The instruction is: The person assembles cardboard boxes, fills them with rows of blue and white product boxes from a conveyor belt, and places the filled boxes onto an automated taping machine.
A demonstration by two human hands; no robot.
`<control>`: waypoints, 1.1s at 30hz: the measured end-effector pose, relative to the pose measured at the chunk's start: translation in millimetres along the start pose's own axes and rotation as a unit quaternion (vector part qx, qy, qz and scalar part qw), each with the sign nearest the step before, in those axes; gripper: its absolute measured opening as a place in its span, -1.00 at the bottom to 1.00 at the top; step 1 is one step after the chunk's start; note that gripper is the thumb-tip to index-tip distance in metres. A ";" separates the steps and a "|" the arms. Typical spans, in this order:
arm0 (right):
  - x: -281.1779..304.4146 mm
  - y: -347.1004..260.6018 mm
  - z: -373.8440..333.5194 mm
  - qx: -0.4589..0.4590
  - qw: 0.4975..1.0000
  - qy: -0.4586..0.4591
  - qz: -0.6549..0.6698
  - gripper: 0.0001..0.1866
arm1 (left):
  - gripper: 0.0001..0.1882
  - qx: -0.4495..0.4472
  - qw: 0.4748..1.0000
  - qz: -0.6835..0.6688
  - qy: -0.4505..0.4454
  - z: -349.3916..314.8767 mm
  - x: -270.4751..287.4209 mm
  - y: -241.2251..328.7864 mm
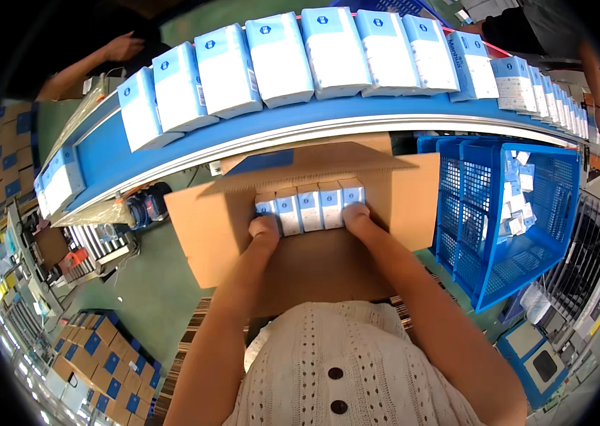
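Note:
An open cardboard box stands in front of me with its flaps spread outward. Inside it, near the far wall, a row of several blue-and-white packs, which look like tissue packs, stands side by side. My left hand presses on the left end of this row, and my right hand on the right end. Both hands are closed on the row from its two sides, squeezing it together. Their fingertips are partly hidden against the outer packs.
Beyond the box, a blue conveyor belt carries a long line of larger-looking packs. A blue plastic crate with loose packs stands at right. Stacked cartons are at lower left. Other people's arms show beyond the belt.

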State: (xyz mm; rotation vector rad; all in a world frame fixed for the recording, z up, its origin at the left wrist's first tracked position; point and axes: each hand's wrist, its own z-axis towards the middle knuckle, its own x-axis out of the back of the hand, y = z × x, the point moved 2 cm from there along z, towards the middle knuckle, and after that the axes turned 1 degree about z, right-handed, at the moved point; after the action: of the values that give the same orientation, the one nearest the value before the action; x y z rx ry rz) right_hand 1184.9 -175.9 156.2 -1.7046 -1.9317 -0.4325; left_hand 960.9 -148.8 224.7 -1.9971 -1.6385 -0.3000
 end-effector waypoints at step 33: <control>289.3 49.0 -316.3 0.122 0.759 0.497 0.401 -0.48 | -0.19 -0.190 0.760 -0.483 0.391 -278.4 206.1 -124.1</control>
State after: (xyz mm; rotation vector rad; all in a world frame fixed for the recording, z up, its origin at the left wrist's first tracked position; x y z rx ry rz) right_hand 1267.3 -108.7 574.4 -1.4578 -0.3987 -0.5411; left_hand 935.7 -108.6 589.6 -0.7556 -1.8922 -1.6864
